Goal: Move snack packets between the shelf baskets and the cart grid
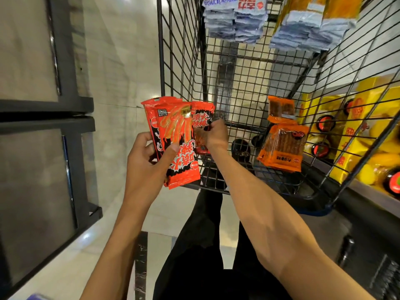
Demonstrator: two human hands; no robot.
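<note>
Snack packets [180, 135] in curled left hand [147, 169]

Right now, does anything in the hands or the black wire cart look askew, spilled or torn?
Nothing spilled or torn shows. The red snack packets in the left hand are fanned unevenly, and the right hand pinches one more red packet beside them. Orange packets lie tilted in the black wire cart, not stacked square.

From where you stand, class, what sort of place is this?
Likely a shop or stockroom: a wire cart holds orange snack packets, grey packets are stacked above, and yellow boxed goods sit on the shelf beside.
</note>
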